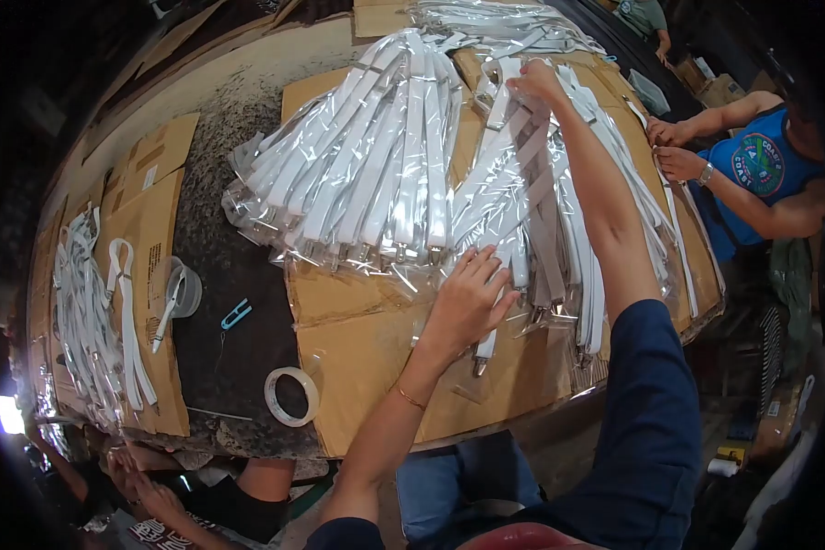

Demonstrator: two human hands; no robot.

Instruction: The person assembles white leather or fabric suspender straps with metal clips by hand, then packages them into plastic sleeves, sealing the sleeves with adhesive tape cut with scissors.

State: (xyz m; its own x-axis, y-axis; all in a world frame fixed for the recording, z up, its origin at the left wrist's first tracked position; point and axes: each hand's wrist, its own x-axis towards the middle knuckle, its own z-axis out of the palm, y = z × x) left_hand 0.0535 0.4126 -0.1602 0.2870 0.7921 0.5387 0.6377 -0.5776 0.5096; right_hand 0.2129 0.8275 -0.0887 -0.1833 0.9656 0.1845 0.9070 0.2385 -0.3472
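My right hand (538, 81) reaches to the far end of a pile of white straps (513, 197) in clear plastic sleeves, its fingers closed on the top of one bagged strap. Lower down, my left hand (467, 298) lies with fingers stretched over the near ends of the same pile. A metal clip (480, 366) on one strap sticks out below my left hand. To the left, a second fanned bundle of bagged white straps (367, 165) rests on the cardboard (367, 339).
A tape roll (291, 397), blue thread snips (236, 314) and a clear tub (185, 291) lie left. More loose straps (87, 312) sit on cardboard at far left. At right, a co-worker's hands (676, 151) handle a strap. Another person's hands (147, 481) show at lower left.
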